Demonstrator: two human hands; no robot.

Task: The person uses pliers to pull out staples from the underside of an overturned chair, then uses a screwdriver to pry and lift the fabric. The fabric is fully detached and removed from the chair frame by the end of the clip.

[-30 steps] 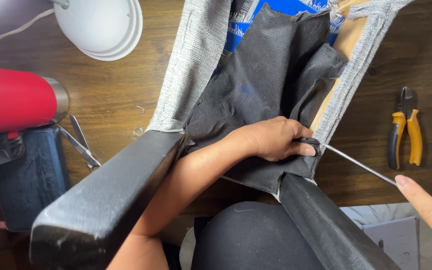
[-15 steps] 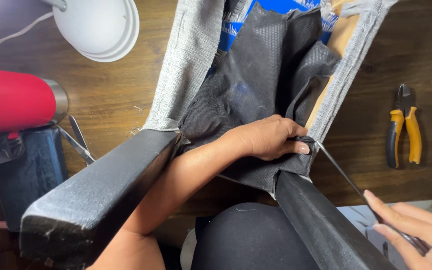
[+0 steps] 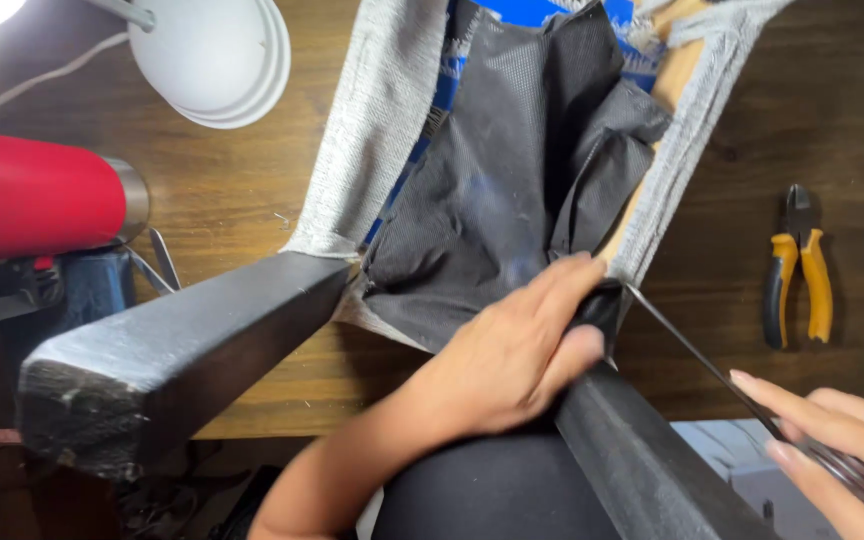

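An upturned chair lies on the wooden table, its two black legs pointing toward me. Loose black lining fabric covers its underside, edged by grey upholstery. My left hand presses flat on the lining's corner where the right leg joins the seat. My right hand, at the lower right, grips a thin metal rod-like tool. The tool's tip reaches the seat corner just beside my left fingertips.
Yellow-handled pliers lie on the table to the right of the chair. A red cylinder sits at the left, with scissors beside it. A white lamp head hangs at the top left.
My right hand has come further into view and closed around the tool. My left hand has slid down the lining toward the right leg.
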